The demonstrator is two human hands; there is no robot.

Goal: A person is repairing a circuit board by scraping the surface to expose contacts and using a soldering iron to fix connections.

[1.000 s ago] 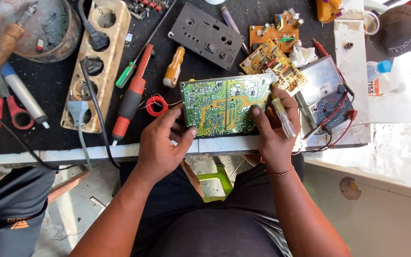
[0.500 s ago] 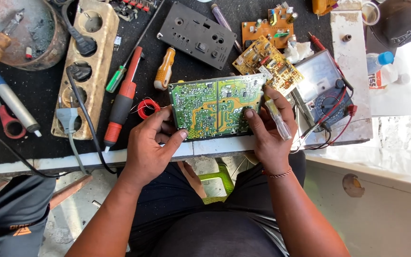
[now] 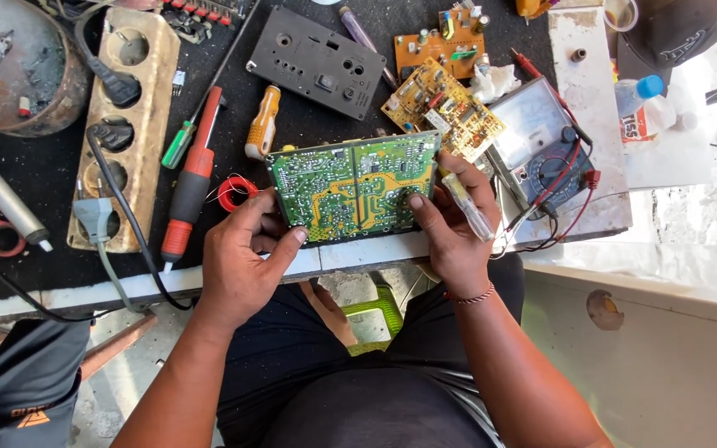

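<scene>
Head view: green circuit board [image 3: 354,187] held solder-side up at near bench [image 3: 60,290] edge — left hand [image 3: 242,257] clasped on its left side, right hand [image 3: 450,224] pinching right side plus clear-handled screwdriver [image 3: 468,207]; shifted slightly left since earlier.

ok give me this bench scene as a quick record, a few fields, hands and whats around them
left hand: grips the left edge of the green circuit board
right hand: holds the board's right edge, with a clear-handled screwdriver in its fingers
board: solder side up, at the bench's front edge
left of board: red wire coil, red-and-black screwdriver, wooden socket strip
right of board: analog multimeter
behind board: yellow circuit board, dark plastic panel
</scene>
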